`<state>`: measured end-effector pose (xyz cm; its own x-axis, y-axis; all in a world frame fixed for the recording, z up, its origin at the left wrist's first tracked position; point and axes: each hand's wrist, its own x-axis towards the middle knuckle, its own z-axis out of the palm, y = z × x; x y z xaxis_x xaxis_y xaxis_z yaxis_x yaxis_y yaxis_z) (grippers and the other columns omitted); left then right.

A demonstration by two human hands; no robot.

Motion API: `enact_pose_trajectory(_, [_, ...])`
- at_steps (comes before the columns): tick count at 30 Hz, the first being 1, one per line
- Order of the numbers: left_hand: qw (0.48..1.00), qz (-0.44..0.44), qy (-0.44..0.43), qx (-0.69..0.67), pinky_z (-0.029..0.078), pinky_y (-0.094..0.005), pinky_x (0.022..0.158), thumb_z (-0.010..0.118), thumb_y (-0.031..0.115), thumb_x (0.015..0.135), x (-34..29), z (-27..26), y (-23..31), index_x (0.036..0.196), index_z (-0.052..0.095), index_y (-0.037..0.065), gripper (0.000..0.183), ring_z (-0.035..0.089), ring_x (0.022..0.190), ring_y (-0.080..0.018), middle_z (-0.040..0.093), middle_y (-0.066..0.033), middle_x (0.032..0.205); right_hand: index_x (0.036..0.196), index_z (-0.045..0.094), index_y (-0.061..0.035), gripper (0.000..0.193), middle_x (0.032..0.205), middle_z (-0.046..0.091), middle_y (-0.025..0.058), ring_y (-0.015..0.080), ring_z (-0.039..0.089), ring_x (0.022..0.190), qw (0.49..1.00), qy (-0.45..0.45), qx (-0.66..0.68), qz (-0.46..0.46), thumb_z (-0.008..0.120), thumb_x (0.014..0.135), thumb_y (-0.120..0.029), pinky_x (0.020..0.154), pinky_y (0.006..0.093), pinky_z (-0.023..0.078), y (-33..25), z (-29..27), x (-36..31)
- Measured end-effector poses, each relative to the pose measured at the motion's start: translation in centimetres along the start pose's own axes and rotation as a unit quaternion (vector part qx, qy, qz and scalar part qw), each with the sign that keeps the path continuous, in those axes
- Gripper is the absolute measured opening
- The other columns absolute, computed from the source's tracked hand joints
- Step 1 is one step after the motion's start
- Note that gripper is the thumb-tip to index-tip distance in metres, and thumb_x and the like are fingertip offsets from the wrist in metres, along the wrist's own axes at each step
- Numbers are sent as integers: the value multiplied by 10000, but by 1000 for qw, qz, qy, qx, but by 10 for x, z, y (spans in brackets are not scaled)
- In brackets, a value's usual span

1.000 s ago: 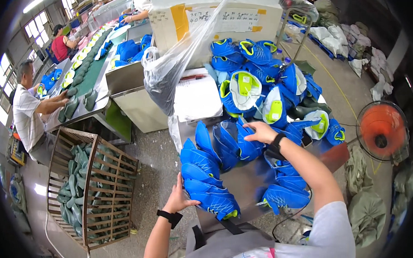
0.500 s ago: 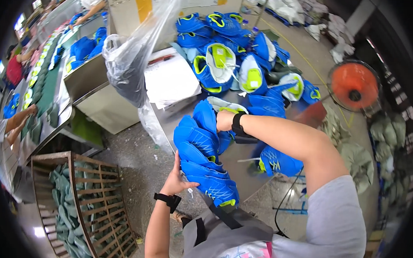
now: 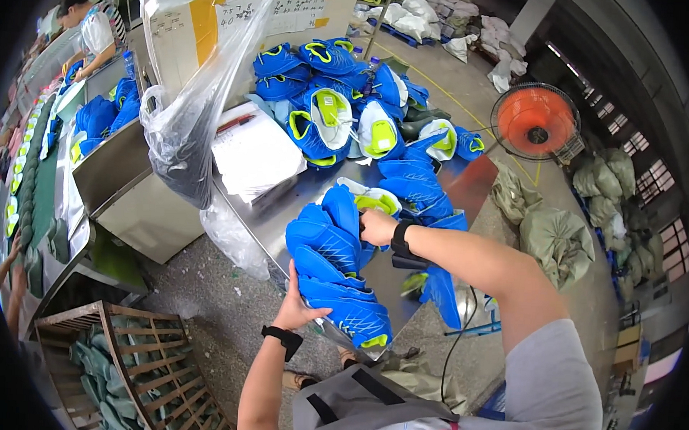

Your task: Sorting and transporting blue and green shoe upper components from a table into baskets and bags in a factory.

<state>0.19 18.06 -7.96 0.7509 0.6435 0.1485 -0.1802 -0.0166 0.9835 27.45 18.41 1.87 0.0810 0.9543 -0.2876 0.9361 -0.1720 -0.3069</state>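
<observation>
Blue shoe uppers with lime-green trim [image 3: 333,291] are lying in an overlapping row on the silver metal table [image 3: 391,285], at its near left edge. Left hand [image 3: 296,309] is bracing the row's outer side, thumb spread away from the fingers. Right hand [image 3: 377,227] is curling in at the row's far end; fingertips are hidden, so can't tell if it's pinching an upper.

My read on the step: uppers are being gathered and squared into that row. Next move is calling for a steady left-side brace and a clean right-hand hold on one upper, no dragging its neighbours.

Just beyond the right hand, an upper with white-and-lime lining [image 3: 380,201] is showing its inside. More blue uppers [image 3: 415,186] are overlapping to the right. Farther out: loose white paper sheets [image 3: 258,159], a clear plastic bag [image 3: 180,146] hanging left, an orange round fan [image 3: 535,119] standing right, a brown slatted crate [image 3: 139,369] holding dark-green shoe lasts [image 3: 96,365].
</observation>
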Motion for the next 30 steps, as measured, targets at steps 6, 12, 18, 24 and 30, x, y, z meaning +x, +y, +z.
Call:
enact_pose_trajectory(6, [999, -10, 16, -46, 311, -385, 1006, 842, 167, 544, -7, 7, 11, 1376, -178, 107, 1317, 328, 1236, -284, 219, -190, 1388, 908, 643, -20, 252, 1020, 564, 220, 411, 539, 930, 998, 41, 1, -40, 512, 729, -140, 827, 475, 424, -9, 1, 3])
enact_pose_trajectory(12, [997, 38, 51, -41, 299, -385, 1015, 847, 136, 519, -49, -41, 56, 1381, -165, 107, 1330, 277, 1265, -272, 142, -162, 1418, 910, 645, -55, 253, 856, 623, 196, 372, 593, 797, 999, 26, 28, -36, 577, 741, -230, 707, 444, 468, -100, -49, -19])
enact_pose_trajectory(18, [992, 79, 92, -17, 280, -380, 1026, 856, 142, 496, -129, -134, 138, 1379, -180, 126, 1361, 285, 1262, -257, 150, -148, 1420, 820, 642, 0, 278, 788, 604, 213, 371, 580, 768, 973, 81, 46, -209, 617, 727, -261, 685, 431, 450, -222, -81, -17])
enact_pose_trajectory(24, [972, 82, 209, 65, 264, -367, 1032, 858, 129, 511, -200, -195, 167, 1381, -180, 143, 1355, 251, 1281, -240, 131, -123, 1431, 822, 644, 13, 272, 897, 600, 182, 365, 576, 841, 935, 68, 33, -347, 643, 724, -241, 735, 424, 451, -343, -65, 38])
enact_pose_trajectory(30, [913, 155, 334, 175, 305, -378, 1013, 848, 127, 518, -180, -279, 239, 1386, -116, 91, 1298, 318, 1242, -258, 230, -160, 1380, 860, 649, 9, 234, 950, 594, 183, 340, 571, 881, 857, 106, 159, -478, 645, 704, -166, 759, 390, 448, -447, -89, 153])
